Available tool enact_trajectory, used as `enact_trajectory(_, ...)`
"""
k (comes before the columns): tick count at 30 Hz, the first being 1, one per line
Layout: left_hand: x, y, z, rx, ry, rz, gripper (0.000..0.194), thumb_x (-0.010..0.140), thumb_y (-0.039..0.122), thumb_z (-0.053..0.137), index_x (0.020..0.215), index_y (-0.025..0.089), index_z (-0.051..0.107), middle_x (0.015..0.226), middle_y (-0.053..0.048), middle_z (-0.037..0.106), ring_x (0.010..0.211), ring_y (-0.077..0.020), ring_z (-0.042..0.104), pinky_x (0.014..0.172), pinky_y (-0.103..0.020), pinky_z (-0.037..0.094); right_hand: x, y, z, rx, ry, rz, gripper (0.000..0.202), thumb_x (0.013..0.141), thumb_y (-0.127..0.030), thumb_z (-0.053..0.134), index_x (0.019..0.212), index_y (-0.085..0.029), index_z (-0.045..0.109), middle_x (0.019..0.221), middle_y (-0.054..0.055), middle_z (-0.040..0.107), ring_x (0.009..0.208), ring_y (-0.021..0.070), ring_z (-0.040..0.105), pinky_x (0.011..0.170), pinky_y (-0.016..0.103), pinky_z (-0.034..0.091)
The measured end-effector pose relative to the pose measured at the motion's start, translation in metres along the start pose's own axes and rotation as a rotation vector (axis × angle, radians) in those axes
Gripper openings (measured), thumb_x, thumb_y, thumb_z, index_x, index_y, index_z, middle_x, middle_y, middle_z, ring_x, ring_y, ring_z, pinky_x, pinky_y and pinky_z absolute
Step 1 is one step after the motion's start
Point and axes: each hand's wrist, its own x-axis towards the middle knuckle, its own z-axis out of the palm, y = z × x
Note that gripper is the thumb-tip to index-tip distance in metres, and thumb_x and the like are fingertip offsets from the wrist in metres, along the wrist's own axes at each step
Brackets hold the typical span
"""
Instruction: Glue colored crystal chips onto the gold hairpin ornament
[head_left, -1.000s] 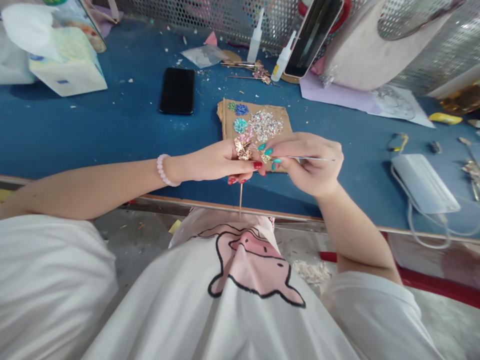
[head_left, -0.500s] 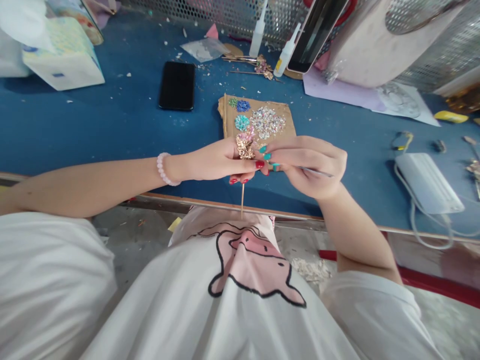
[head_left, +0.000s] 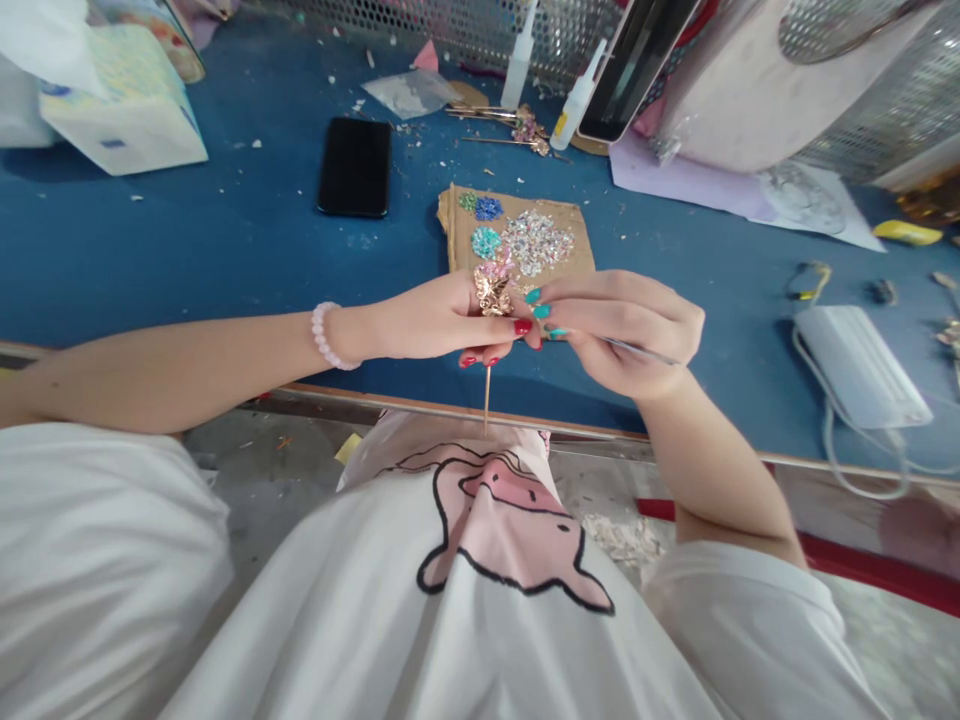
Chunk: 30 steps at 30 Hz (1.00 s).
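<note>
My left hand (head_left: 450, 325) is closed around a gold hairpin (head_left: 493, 293), its filigree flower head above the thumb. The long straight pin (head_left: 487, 400) sticks out below the fingers, toward my lap. Close beside it on the right, my right hand (head_left: 630, 325) pinches a thin metal tool (head_left: 645, 352), whose back end points right; its tip is hidden at the fingers. Behind both hands lies a piece of cardboard (head_left: 517, 200) with small heaps of beads or stones: turquoise (head_left: 486, 242), blue (head_left: 489, 208), green (head_left: 468, 201), pink (head_left: 496, 264) and clear glittering ones (head_left: 536, 242).
A black phone (head_left: 355, 167) lies left of the cardboard. Further back are several gold hairpins (head_left: 525, 128), two glue bottles (head_left: 576, 105) and a plastic bag (head_left: 412, 92). A tissue box (head_left: 124, 100) stands at left; a face mask (head_left: 861, 365) lies at right near the table edge.
My right hand has shifted very slightly to the right with the metal tool. My left hand keeps the hairpin in nearly the same place.
</note>
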Motion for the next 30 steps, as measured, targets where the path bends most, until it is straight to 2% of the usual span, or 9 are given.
enact_trajectory(13,0.0006,0.0013,0.0016,-0.042,0.007,-0.021,0.027,0.1,0.018,0.063,0.074,0.014,0.059,0.06,0.005,0.055,0.048,-0.0031,0.048,0.051,-0.013,0.043,0.0005,0.0003,-0.0004,-0.008,-0.018,-0.031,0.013,0.105,-0.015,0.058,0.111,-0.014,0.07,0.107,0.007,0.078,0.094,0.0145,0.078,0.081,0.025,0.065)
enact_trajectory(20,0.0005,0.0008,0.0017,-0.044,0.01,-0.015,0.022,0.101,0.012,0.057,0.079,0.015,0.061,0.06,0.005,0.054,0.048,-0.0033,0.048,0.05,-0.012,0.044,0.002,-0.0014,-0.0021,-0.041,-0.058,-0.058,0.016,0.107,-0.013,0.053,0.111,-0.014,0.068,0.107,0.007,0.078,0.094,0.0138,0.077,0.083,0.027,0.065)
enact_trajectory(26,0.0006,0.001,0.0026,-0.03,0.018,-0.01,0.026,0.1,0.011,0.057,0.074,0.015,0.059,0.058,0.005,0.053,0.048,-0.0033,0.048,0.051,-0.013,0.044,0.0022,-0.0018,-0.0021,-0.026,-0.067,-0.049,0.015,0.108,-0.015,0.052,0.111,-0.015,0.067,0.106,0.007,0.077,0.09,0.0131,0.076,0.079,0.026,0.065)
enact_trajectory(30,0.0004,-0.0007,0.0025,-0.034,0.013,0.0,0.024,0.1,0.009,0.054,0.078,0.015,0.06,0.059,0.005,0.054,0.048,-0.0032,0.048,0.05,-0.012,0.043,0.0026,-0.0025,-0.0019,-0.014,-0.073,-0.041,0.016,0.108,-0.014,0.052,0.111,-0.013,0.068,0.106,0.008,0.077,0.092,0.0135,0.076,0.08,0.026,0.064)
